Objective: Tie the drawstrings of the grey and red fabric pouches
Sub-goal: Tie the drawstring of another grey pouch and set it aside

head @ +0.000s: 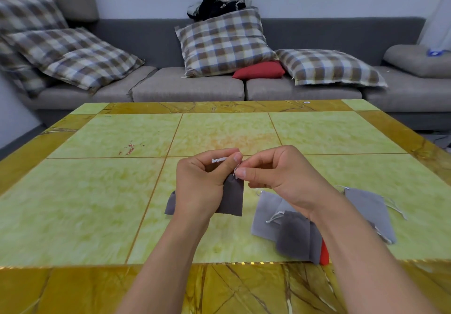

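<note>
Your left hand (202, 182) and right hand (275, 172) each pinch the white drawstring (219, 160) of a dark grey pouch (233, 199) lifted above the table (97, 191). It looks light and floppy, the cord thin and slippery, so hold near the gathered neck. More pouches (292, 230) lie under your right wrist.

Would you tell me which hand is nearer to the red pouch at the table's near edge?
Right. The right hand is above the pile hiding most of the red pouch; the left hand is farther left.
</note>
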`<state>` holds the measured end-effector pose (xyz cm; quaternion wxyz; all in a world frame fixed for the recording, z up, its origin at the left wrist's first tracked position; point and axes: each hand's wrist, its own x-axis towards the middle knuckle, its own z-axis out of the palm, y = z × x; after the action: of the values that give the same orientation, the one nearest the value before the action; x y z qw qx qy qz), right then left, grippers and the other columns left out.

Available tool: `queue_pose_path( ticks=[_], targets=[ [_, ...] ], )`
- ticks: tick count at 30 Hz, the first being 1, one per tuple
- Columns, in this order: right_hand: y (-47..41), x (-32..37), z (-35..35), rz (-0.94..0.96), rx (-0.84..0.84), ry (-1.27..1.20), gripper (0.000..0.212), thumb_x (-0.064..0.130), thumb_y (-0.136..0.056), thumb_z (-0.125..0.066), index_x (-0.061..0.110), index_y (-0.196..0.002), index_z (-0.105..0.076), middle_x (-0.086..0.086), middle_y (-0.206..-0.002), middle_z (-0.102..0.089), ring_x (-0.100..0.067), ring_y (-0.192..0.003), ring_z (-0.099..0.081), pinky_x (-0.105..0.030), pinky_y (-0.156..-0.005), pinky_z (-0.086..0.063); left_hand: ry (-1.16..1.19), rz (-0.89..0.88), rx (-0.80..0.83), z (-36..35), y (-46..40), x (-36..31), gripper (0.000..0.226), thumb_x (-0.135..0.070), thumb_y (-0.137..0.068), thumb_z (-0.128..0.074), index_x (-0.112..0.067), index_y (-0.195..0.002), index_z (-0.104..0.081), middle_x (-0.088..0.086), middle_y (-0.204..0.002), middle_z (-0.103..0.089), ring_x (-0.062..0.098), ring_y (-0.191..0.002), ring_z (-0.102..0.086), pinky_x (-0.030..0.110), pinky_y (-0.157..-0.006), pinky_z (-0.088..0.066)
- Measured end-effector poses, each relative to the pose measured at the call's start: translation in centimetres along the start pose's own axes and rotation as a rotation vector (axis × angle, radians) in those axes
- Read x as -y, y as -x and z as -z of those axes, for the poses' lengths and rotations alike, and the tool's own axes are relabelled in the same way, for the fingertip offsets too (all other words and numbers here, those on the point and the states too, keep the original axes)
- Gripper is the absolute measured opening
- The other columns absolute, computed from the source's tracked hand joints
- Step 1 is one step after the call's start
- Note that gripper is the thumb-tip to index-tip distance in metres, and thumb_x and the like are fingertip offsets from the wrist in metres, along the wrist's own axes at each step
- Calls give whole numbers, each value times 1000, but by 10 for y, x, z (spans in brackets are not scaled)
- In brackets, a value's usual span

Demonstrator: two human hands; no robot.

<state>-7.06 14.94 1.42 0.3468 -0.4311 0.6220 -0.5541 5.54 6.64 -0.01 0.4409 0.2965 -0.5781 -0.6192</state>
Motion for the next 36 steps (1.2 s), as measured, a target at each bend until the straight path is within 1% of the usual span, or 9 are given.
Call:
queue_pose_path(
  ticks=[6,10,13,17,22,25,28,32,36],
  targets=[
    [0,2,-2,6,-103,-29,7,9,-73,-83,8,-78,-77,-8,-82,-77,-12,-73,-65,-23,-68,-54,8,-10,103,4,-3,0,14,-8,-87,-69,-11,-98,-76,5,-84,-78,10,-78,-73,18,-68,-55],
    [-1,2,-1,-39,-120,-132,24,4,-72,-83,10,-86,-64,-10,-78,-74,-17,-73,-66,-28,-70,-53,-3,-17,182,4,-2,-2,18,-11,-90,-66,-15,-106,-74,6,-91,-78,9,-80,-71,18,-67,-55],
    [0,2,0,-52,-71,-108,23,6,-75,-81,7,-95,-70,-10,-77,-73,-15,-73,-66,-27,-70,-54,-1,-20,162,2,-1,-1,16,-12,-90,-67,-17,-103,-75,4,-88,-78,7,-74,-70,18,-60,-53],
    [-2,-1,1,-14,-101,-33,13,8,-79,-79,9,-91,-76,-23,-90,-73,-15,-76,-64,-23,-67,-53,2,-33,128,2,-2,2,13,-10,-87,-69,-14,-98,-75,6,-81,-78,9,-71,-69,18,-64,-54],
    [-5,-6,0,14,-54,54,10,14,-89,-70,5,-92,-72,-4,-80,-71,-8,-72,-64,-23,-66,-54,37,-18,137,3,-2,1,14,-10,-89,-67,-13,-100,-74,9,-81,-77,11,-70,-68,21,-66,-55],
    [-4,-8,2,-47,107,-100,30,24,-88,-69,-5,-95,-63,-1,-84,-70,-9,-75,-65,-25,-67,-50,132,55,131,4,-3,0,13,-13,-89,-67,-15,-100,-74,10,-91,-77,18,-80,-71,33,-74,-57],
    [-2,-5,5,-57,133,-247,31,29,-78,-70,1,-92,-64,-4,-83,-69,-12,-72,-64,-24,-65,-50,130,56,137,3,-4,0,13,-16,-89,-67,-17,-99,-74,9,-91,-77,18,-81,-68,38,-77,-56],
    [-1,-1,14,-68,44,-456,15,22,-83,-64,7,-84,-63,-8,-80,-63,-15,-66,-61,-23,-57,-51,103,-12,73,8,-8,0,14,-14,-94,-61,-17,-99,-74,-2,-88,-77,6,-76,-67,18,-68,-54],
    [-3,2,13,-25,-22,-758,17,19,-87,-59,5,-96,-59,-12,-99,-67,-17,-69,-59,-21,-51,-45,175,49,-8,17,-16,-1,18,-15,-97,-57,-17,-105,-72,-8,-84,-74,3,-67,-55,14,-61,-47]
  ],
)
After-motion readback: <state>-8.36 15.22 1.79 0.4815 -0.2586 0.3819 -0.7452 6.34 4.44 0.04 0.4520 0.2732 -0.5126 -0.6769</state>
